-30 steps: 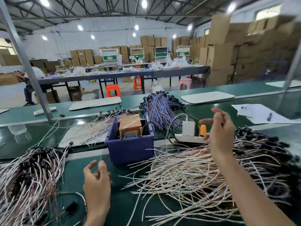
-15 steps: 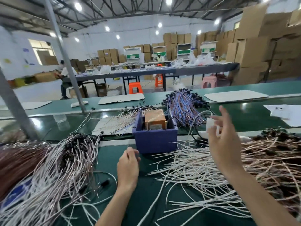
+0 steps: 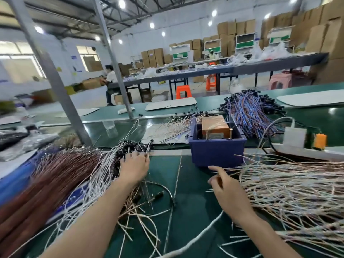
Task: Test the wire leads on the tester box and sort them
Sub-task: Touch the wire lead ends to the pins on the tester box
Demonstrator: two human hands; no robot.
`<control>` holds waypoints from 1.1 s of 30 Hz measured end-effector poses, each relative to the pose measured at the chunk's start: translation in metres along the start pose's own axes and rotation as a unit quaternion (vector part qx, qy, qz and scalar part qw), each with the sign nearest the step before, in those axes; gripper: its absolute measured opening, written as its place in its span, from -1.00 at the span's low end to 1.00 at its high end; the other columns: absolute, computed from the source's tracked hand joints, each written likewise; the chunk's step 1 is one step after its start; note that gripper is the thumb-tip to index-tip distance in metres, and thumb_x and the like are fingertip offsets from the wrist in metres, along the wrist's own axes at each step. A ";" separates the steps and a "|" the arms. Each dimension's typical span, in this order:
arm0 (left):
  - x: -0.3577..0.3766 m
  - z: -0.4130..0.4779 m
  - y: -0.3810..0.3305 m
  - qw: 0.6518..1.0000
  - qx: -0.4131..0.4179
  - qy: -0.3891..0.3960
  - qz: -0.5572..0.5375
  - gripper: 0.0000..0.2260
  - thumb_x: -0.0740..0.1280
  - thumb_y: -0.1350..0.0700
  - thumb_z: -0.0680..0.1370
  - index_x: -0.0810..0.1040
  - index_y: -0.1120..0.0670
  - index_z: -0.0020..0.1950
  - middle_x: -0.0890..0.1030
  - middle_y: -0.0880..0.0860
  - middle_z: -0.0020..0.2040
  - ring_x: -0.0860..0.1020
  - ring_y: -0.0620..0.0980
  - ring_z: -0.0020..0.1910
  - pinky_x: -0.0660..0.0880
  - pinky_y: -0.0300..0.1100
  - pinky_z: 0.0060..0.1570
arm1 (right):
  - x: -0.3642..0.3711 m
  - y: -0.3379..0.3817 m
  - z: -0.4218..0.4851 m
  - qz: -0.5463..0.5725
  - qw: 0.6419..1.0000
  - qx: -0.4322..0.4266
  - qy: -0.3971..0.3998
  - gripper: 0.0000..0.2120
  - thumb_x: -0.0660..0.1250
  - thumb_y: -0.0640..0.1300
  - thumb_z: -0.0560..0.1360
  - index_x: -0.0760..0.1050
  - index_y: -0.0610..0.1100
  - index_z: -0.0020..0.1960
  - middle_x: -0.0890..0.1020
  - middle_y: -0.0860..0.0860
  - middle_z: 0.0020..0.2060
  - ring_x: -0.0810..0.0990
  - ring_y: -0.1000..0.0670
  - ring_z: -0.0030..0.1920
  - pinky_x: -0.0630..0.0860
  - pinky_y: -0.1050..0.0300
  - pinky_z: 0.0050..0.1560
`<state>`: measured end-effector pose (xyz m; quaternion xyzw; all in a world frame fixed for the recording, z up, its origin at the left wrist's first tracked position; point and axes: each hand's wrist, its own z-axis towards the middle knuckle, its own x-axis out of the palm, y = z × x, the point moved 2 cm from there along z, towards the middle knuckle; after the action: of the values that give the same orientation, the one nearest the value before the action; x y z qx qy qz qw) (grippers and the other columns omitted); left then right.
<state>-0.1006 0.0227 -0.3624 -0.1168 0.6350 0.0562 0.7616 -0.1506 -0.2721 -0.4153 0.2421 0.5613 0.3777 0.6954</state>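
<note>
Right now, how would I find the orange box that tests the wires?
Look at the long green work table. In its middle stands a dark blue plastic bin, and the orange-brown tester box sits inside it. The smaller orange plug to its right sits on a white power strip, not in a bin.

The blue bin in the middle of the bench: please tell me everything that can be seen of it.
The blue bin looks like plastic: rectangular, dark blue, open on top, with a thick rim. It stands upright on the green bench. Inside sits an orange-brown box with a label on its front. Pale loose wires reach toward its right front corner; contact is unclear. Neither the left hand nor the right hand touches it.
</note>
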 end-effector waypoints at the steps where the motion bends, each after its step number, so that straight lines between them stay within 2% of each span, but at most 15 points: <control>1: 0.004 0.006 0.002 1.000 0.011 0.007 0.009 -0.64 0.05 -0.01 0.69 0.45 0.06 0.41 0.40 0.14 0.46 0.31 0.17 0.45 0.24 0.19 0.42 | 0.000 -0.001 0.000 0.007 1.000 0.002 -0.004 -0.65 0.19 -0.11 0.65 0.39 0.11 0.41 0.68 0.08 -0.21 0.54 0.11 -0.41 0.45 0.07 -0.36; 4: 0.015 0.021 0.001 0.999 0.044 0.012 0.027 -0.63 0.07 -0.01 0.69 0.42 0.00 0.46 0.29 0.09 0.55 0.20 0.14 0.53 0.14 0.19 0.47 | 0.000 -0.002 -0.002 0.029 1.000 0.009 -0.008 -0.66 0.19 -0.13 0.65 0.41 0.11 0.39 0.67 0.08 -0.20 0.53 0.16 -0.42 0.38 0.18 -0.40; 8: 0.030 0.038 -0.010 0.998 0.024 0.051 0.030 -0.64 0.08 0.01 0.66 0.46 0.03 0.41 0.40 0.13 0.46 0.27 0.18 0.46 0.18 0.12 0.44 | 0.002 -0.003 -0.002 0.038 0.999 0.016 -0.011 -0.66 0.21 -0.15 0.64 0.42 0.12 0.37 0.66 0.08 -0.23 0.53 0.16 -0.42 0.35 0.23 -0.40; 12: 0.034 0.048 -0.014 0.998 -0.029 0.034 0.039 -0.68 0.10 0.06 0.66 0.53 0.10 0.31 0.46 0.17 0.37 0.35 0.20 0.38 0.23 0.06 0.39 | 0.002 -0.003 -0.001 0.047 0.999 0.020 -0.016 -0.69 0.20 -0.15 0.64 0.43 0.17 0.30 0.66 0.05 -0.29 0.53 0.08 -0.44 0.43 0.12 -0.41; 15: 0.034 0.050 -0.013 0.998 -0.049 -0.006 0.038 -0.71 0.14 0.12 0.66 0.58 0.04 0.27 0.56 0.10 0.28 0.44 0.14 0.32 0.30 0.01 0.30 | 0.001 -0.003 -0.001 0.080 0.996 0.030 -0.022 -0.70 0.21 -0.15 0.63 0.45 0.24 0.21 0.67 0.03 -0.30 0.54 0.03 -0.43 0.50 -0.02 -0.35; 19: 0.035 0.049 -0.013 0.996 -0.075 -0.031 0.026 -0.78 0.18 0.15 0.65 0.51 0.05 0.26 0.61 0.08 0.20 0.47 0.13 0.29 0.29 0.02 0.27 | -0.001 -0.002 0.000 0.114 0.992 0.043 -0.035 -0.69 0.20 -0.17 0.63 0.47 0.24 0.14 0.66 0.26 -0.21 0.62 0.02 -0.30 0.56 0.02 -0.23; 23: 0.030 0.050 -0.017 0.996 -0.083 0.001 0.042 -0.76 0.17 0.18 0.62 0.54 0.05 0.22 0.60 0.12 0.23 0.45 0.16 0.32 0.27 0.05 0.30 | -0.002 0.000 -0.001 0.136 0.989 0.044 -0.039 -0.70 0.20 -0.19 0.62 0.48 0.22 0.12 0.66 0.26 -0.21 0.62 0.00 -0.31 0.56 0.06 -0.23; 26: 0.025 0.045 -0.021 0.993 -0.106 -0.022 -0.056 -0.77 0.17 0.00 0.66 0.58 0.06 0.09 0.64 0.10 0.10 0.52 0.14 0.21 0.29 0.06 0.30 | -0.003 0.002 -0.002 0.156 0.986 0.046 -0.041 -0.68 0.20 -0.20 0.63 0.49 0.24 0.09 0.66 0.22 -0.22 0.63 -0.03 -0.30 0.57 0.03 -0.21; 28: 0.016 0.036 -0.025 0.974 -0.128 -0.086 -0.164 -0.79 0.19 -0.01 0.66 0.54 0.07 0.00 0.63 0.08 0.02 0.52 0.10 0.11 0.29 0.04 0.26 | -0.005 0.003 -0.003 0.174 0.982 0.052 -0.046 -0.67 0.20 -0.21 0.63 0.51 0.24 0.08 0.67 0.20 -0.22 0.63 -0.05 -0.29 0.59 -0.01 -0.20; 31: -0.007 0.017 -0.038 0.922 -0.096 -0.189 -0.323 -0.85 0.19 0.04 0.67 0.49 0.07 0.03 0.58 0.05 -0.04 0.52 0.08 0.05 0.40 0.02 0.20 | -0.007 0.005 -0.004 0.193 0.978 0.060 -0.048 -0.67 0.21 -0.23 0.63 0.52 0.22 0.08 0.67 0.17 -0.22 0.63 -0.09 -0.27 0.60 -0.03 -0.19; 33: -0.027 -0.007 -0.057 0.867 -0.011 -0.217 -0.448 -0.89 0.20 0.09 0.68 0.47 0.08 0.05 0.58 -0.01 -0.13 0.57 -0.10 -0.10 0.50 -0.27 -0.05 | -0.007 0.006 -0.003 0.191 0.979 0.054 -0.050 -0.68 0.22 -0.22 0.63 0.52 0.22 0.08 0.67 0.18 -0.21 0.62 -0.07 -0.26 0.58 0.00 -0.21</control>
<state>-0.0991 -0.0328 -0.3313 -0.3822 0.3325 -0.2601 0.8220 -0.1560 -0.2743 -0.4074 0.4009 0.4890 0.4603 0.6231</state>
